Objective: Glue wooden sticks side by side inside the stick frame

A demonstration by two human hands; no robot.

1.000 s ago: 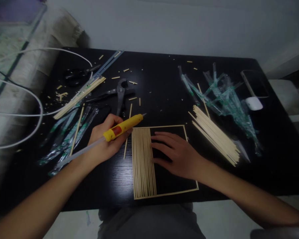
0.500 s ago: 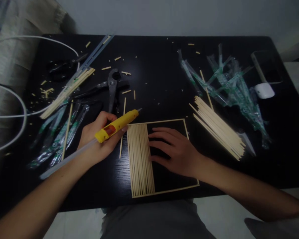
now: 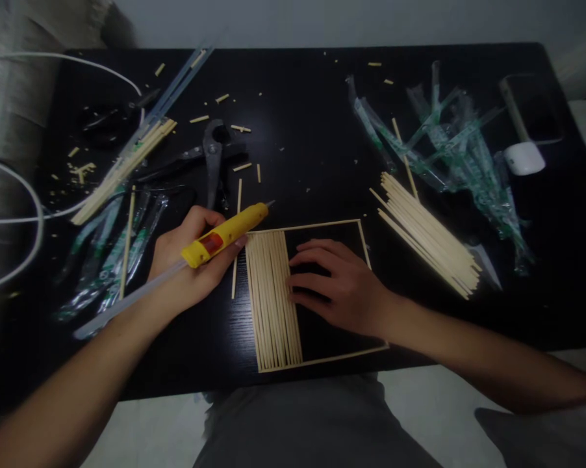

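My left hand (image 3: 190, 253) is wrapped round a yellow hot glue gun (image 3: 225, 234), its metal nozzle pointing up and right and a long clear glue stick (image 3: 132, 302) trailing from its back. In front of me lies a thin rectangular stick frame (image 3: 344, 356). Its left part is filled by a row of wooden sticks (image 3: 273, 299) laid side by side. My right hand (image 3: 336, 286) rests over the frame's open part, fingers apart, fingertips touching the right edge of the row. Just left of the frame is one loose stick (image 3: 234, 273).
Pliers (image 3: 212, 159) and black scissors (image 3: 102, 123) lie at the left, near stick bundles (image 3: 127, 169) and plastic wrappers (image 3: 137, 250). At the right are a stick pile (image 3: 427, 234), crumpled wrappers (image 3: 473, 162), a white case (image 3: 524, 158) and a phone (image 3: 534, 107). A white cable (image 3: 42, 224) loops at the far left.
The whole view has shifted, so the table sits slightly higher in the picture. Both hands keep nearly the same place relative to the frame; the right fingers are a little more bent.
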